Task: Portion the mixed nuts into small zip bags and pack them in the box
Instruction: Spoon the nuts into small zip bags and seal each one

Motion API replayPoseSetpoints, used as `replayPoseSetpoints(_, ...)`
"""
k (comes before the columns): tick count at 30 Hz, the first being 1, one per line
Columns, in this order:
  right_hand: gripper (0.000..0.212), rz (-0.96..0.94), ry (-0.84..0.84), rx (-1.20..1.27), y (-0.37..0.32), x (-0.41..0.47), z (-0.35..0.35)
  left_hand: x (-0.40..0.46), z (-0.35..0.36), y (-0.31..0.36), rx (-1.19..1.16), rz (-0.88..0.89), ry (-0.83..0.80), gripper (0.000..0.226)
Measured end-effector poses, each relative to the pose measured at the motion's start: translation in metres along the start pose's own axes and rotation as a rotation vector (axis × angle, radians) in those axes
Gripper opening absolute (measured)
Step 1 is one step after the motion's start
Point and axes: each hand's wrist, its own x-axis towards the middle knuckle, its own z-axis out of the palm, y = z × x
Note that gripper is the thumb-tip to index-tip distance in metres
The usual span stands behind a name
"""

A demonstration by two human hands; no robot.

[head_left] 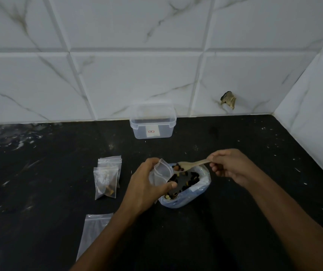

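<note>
Over the nuts (186, 181), spoon (191, 165) beside zip bag (161, 174)

A black speckled surface (235, 222) carries a clear lidless box (152, 126) against the wall, small zip bags (106, 177) at left, 1 larger bag (93, 233) nearer, and a nut-filled bag (188, 184).

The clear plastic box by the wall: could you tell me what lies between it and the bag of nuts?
Only bare black counter, as the head view shows.
</note>
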Motion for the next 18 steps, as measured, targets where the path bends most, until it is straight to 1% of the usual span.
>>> replayPoseSetpoints(5, 0.015, -0.050, -0.015, 0.031, -0.038, -0.019, -0.012, 0.012, 0.011, 0.003, 0.037, -0.012, -0.021, 0.065)
replayPoseSetpoints(8, 0.013, -0.123, -0.030, -0.063, -0.046, -0.028, -0.004, 0.018, 0.018, 0.001, 0.026, -0.036, -0.020, 0.066)
replayPoseSetpoints(11, 0.013, -0.292, 0.034, -0.337, -0.046, -0.035, 0.012, 0.021, 0.024, 0.003, -0.014, -0.057, -0.015, 0.063)
replayPoseSetpoints(13, 0.013, -0.460, 0.114, -0.523, -0.043, -0.043, 0.026, 0.022, 0.027, 0.003, -0.037, -0.049, -0.006, 0.057)
replayPoseSetpoints(15, 0.014, -0.635, 0.159, -0.650, -0.040, -0.051, 0.038, 0.022, 0.030, 0.002, -0.052, -0.043, 0.000, 0.051)
replayPoseSetpoints(18, 0.010, -0.831, 0.098, -0.897, -0.032, -0.060, 0.053, 0.022, 0.033, -0.001, -0.072, -0.045, 0.027, 0.053)
